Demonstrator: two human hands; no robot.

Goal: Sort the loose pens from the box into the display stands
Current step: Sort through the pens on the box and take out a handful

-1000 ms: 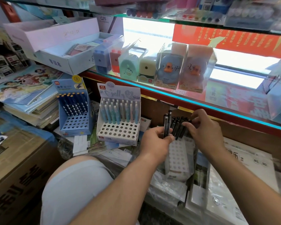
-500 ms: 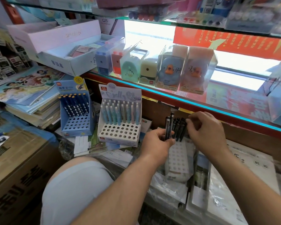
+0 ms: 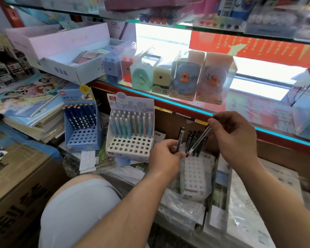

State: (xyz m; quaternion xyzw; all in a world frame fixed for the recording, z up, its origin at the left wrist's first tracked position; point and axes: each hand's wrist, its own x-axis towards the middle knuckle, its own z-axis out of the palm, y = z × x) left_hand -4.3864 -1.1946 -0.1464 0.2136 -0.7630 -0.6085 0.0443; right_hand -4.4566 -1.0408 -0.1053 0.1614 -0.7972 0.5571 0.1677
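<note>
My left hand point(image 3: 166, 154) grips one dark pen point(image 3: 180, 138) upright beside a white perforated display stand point(image 3: 195, 173). My right hand point(image 3: 234, 138) pinches the top of another dark pen point(image 3: 199, 141), tilted with its tip down over that stand's back rows. Several black pens point(image 3: 191, 140) stand in the stand's rear holes. To the left, a white stand point(image 3: 131, 145) holds pastel pens in its back rows, and a blue stand point(image 3: 82, 138) holds dark blue pens. No loose-pen box is visible.
A glass shelf edge point(image 3: 186, 108) with boxed sharpeners runs just above my hands. Stacked books point(image 3: 30, 111) lie at left, a cardboard carton point(image 3: 16, 185) at lower left, plastic-wrapped paper packs point(image 3: 249, 203) under the stand. My knee point(image 3: 79, 203) is in front.
My right hand has lifted a single pen away from the bunch and tilted it over the stand. My left hand now holds just one pen, lower than before.
</note>
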